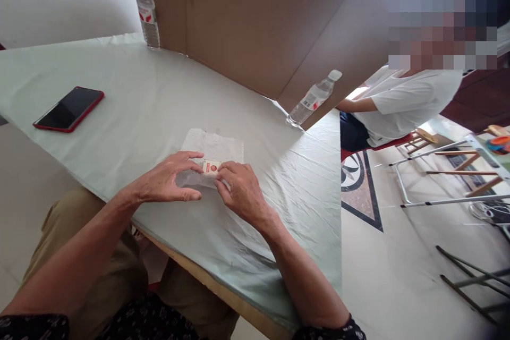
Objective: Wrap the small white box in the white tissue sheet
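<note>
- Cream-coloured and small, the packet (211,167) with a red mark on its face lies flat on a sheet of translucent plastic wrap (213,149), near the front edge of the table (131,95).
- Its long axis runs roughly left to right across the person's front, so one short end faces each hand.
- Left hand (169,180) comes in from the left: its fingers are spread and curved, the forefinger tip touching the packet's left end, the thumb resting on the wrap just below.
- Right hand (239,191) comes in from the right, fingers bunched close, their tips on the packet's right end; both hands are equally near, pinching it between them.
- Farther out on the pale tablecloth, a red-cased phone (68,109) lies well to the left.
- Two water bottles stand by the cardboard screen (255,21): one bottle (147,13) at the far left corner, a tilted bottle (313,98) at the right.
- Beyond the screen sits another person in a white shirt (402,103).
</note>
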The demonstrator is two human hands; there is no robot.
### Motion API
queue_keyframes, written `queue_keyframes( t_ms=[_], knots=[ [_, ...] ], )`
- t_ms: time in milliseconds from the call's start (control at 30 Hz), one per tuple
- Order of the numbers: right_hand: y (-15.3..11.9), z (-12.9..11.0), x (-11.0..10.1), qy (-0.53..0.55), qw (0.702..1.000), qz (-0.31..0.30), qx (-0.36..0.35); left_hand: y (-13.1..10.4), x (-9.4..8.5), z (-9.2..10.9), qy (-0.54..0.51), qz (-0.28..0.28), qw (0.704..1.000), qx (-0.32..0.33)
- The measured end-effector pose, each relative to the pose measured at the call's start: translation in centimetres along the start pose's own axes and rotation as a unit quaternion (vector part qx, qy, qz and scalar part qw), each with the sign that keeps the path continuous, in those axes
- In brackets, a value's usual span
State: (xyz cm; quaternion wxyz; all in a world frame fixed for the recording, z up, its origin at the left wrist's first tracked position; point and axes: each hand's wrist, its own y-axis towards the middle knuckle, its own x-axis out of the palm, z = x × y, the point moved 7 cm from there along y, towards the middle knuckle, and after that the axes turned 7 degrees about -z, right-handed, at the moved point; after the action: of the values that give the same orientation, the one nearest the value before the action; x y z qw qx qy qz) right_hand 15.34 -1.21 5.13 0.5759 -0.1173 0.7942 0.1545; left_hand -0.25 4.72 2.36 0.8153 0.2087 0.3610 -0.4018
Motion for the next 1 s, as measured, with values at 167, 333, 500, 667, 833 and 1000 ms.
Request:
queue_keyframes(
  t_ms=[167,333,500,667,833,1000],
  knots=[
    [1.4,2.6,-0.2,0.093,0.993,0.059,0.041,0.5,0.3,-0.4,-0.004,0.071,0.997,-0.027],
    [1.6,4.7,0.2,0.228,0.969,0.075,0.052,1.1,0.4,-1.0,-0.078,0.122,0.986,-0.083],
    [1.5,6.6,0.5,0.343,0.933,0.059,0.088,1.4,0.6,-1.4,-0.153,0.133,0.971,-0.127],
    [1.5,7.1,1.8,0.413,0.901,0.059,0.115,1.4,0.9,-1.9,-0.176,0.129,0.961,-0.169],
    [1.5,7.2,3.5,0.477,0.867,0.054,0.136,1.7,1.2,-1.7,-0.220,0.132,0.952,-0.169],
    [1.4,7.2,3.6,0.479,0.864,0.061,0.140,1.7,1.1,-1.5,-0.265,0.144,0.939,-0.165]
  ],
)
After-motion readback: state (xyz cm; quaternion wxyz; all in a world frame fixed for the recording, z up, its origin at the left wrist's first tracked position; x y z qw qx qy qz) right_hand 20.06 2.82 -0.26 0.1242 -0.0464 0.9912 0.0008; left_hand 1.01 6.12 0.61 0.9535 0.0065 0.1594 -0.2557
